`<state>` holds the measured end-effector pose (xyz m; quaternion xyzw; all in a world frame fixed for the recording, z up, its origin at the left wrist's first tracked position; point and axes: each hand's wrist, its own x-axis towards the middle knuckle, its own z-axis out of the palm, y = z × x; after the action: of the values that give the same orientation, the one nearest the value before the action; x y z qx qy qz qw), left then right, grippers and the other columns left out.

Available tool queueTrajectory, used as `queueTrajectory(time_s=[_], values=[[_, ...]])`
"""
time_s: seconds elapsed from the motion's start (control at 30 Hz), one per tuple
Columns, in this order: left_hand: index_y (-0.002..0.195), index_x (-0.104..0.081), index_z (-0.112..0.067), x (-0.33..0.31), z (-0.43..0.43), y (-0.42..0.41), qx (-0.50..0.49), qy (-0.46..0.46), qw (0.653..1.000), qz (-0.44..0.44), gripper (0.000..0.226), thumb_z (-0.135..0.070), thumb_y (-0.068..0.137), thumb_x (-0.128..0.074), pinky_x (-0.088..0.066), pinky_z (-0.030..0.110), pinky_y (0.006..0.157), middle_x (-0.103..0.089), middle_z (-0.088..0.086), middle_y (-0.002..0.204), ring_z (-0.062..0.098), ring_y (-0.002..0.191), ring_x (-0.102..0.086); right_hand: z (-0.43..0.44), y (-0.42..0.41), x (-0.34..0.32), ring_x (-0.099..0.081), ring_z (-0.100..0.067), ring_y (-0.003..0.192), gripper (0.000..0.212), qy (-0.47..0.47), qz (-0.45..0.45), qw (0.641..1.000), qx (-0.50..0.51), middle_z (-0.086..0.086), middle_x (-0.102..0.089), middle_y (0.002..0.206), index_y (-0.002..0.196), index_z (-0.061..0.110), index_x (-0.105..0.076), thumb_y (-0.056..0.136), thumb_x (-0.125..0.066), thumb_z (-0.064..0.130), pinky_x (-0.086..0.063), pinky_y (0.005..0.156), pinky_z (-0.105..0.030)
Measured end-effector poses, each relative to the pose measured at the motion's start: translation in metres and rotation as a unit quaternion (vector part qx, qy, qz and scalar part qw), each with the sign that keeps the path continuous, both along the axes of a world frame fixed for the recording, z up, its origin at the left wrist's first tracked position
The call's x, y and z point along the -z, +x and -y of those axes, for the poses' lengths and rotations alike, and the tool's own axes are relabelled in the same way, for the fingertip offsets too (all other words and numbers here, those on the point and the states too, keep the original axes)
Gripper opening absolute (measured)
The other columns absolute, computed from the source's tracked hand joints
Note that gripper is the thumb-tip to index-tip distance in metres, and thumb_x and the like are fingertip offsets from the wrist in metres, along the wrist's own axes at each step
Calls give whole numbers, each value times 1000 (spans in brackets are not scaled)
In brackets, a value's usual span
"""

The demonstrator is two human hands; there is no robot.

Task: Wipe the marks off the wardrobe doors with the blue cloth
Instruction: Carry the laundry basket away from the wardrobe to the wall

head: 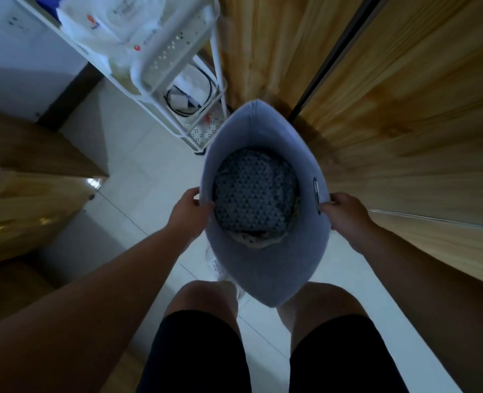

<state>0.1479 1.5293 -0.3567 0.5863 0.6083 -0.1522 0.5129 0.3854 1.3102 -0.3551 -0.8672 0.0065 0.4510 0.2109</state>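
Wardrobe doors (pixel 404 123) blurred; cart (pixel 172 52) top cut off; basket (pixel 263 265) btm hidden under what's prob. clothes (pixel 254 194).

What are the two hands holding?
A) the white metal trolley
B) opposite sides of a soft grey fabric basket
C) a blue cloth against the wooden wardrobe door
B: the left hand and right hand each grip the rim of the soft grey fabric basket.

Dim bluish light, motion-blurred wide-angle edges (wood grain smeared)
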Motion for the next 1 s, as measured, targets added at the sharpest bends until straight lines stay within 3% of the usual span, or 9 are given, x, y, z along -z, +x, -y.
queueTrajectory(time_s=[0.1,0.23,0.33,0.4,0.57,0.7,0.83,1.0], values=[[134,-59,-21,12,-3,1,-3,11,1000,-22,40,-27,95,-56,-53,29,61,-69,0,109,16,85,-67,3,-1,13,-59,-14,67,19,1,0,1000,-6,3,-64,82,101,20,-66,84,-59,16,-40,52,-26],[128,-58,-19,13,-7,-5,-54,-19,998,-22,36,-17,92,-58,-62,43,85,-74,4,100,23,93,-72,4,1,20,-60,-18,73,21,0,-15,1000,-15,-6,-67,92,106,14,-67,86,-63,12,-45,61,-29],[128,-57,-21,-4,-9,-11,-76,-33,996,-22,37,-18,92,-62,-61,42,84,-73,2,98,20,92,-71,5,1,2,-62,-23,79,12,7,-18,1000,-4,-9,-69,98,98,18,-67,87,-62,16,-49,70,-34],[127,-57,-23,-24,-9,-17,-82,-31,996,-23,37,-18,91,-63,-60,37,75,-71,-3,94,15,87,-68,7,-1,-19,-63,-24,80,7,13,-19,1000,-11,-9,-70,98,90,23,-66,86,-63,17,-51,73,-37],[132,-62,-17,-105,-6,-35,-163,-59,985,-4,44,-13,89,-68,-60,34,72,-73,3,104,20,93,-70,18,-7,-100,-66,-30,91,16,17,-47,998,-27,-10,-70,97,96,18,-70,81,-65,16,-44,68,-35],[125,-68,-11,-194,-2,-47,-222,-96,970,14,37,-6,89,-69,-54,30,61,-74,8,103,21,92,-69,31,-9,-184,-68,-32,90,17,30,-54,997,-45,-10,-73,94,93,18,-71,78,-67,22,-45,69,-36],[120,-69,-9,-282,4,-56,-231,-111,966,33,31,-2,90,-67,-57,35,75,-74,13,104,25,93,-69,44,-15,-268,-62,-24,71,24,50,-45,997,-46,-8,-69,79,89,8,-71,74,-65,26,-42,64,-33],[108,-74,-7,-347,12,-68,-215,-124,968,49,26,2,87,-64,-53,35,80,-75,12,95,26,87,-67,68,-34,-336,-51,-23,62,11,56,-9,998,5,-8,-57,69,70,11,-61,76,-65,20,-36,59,-33]])
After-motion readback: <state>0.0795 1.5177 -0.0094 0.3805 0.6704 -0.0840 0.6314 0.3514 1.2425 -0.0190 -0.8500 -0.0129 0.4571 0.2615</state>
